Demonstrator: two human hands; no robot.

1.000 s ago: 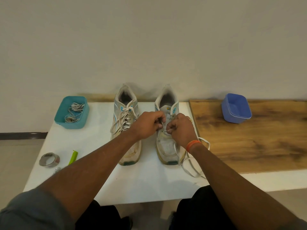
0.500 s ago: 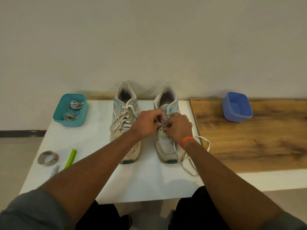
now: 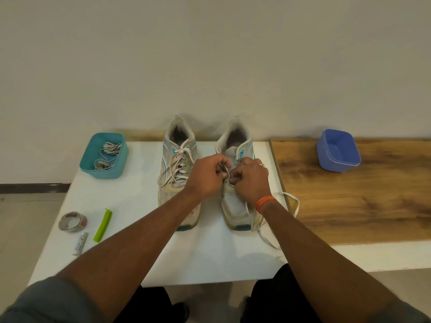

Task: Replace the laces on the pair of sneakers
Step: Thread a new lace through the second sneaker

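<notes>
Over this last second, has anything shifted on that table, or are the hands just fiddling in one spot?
Mostly fiddling. The left hand and right hand have drawn closer together over the right sneaker, both pinching the white lace at the eyelets; nothing was let go. The lace's loose loop still trails beside the shoe. The laced left sneaker, teal tub of old laces, blue tub, tape roll and green clip stayed put.

— What's off to your left, well apart from the hands?
— A tape roll [image 3: 72, 221], a green clip [image 3: 102, 225] beside it, and a small tube [image 3: 80, 243].
— And to your right?
— An empty blue tub [image 3: 338, 150] on the wooden board [image 3: 363, 201].
</notes>
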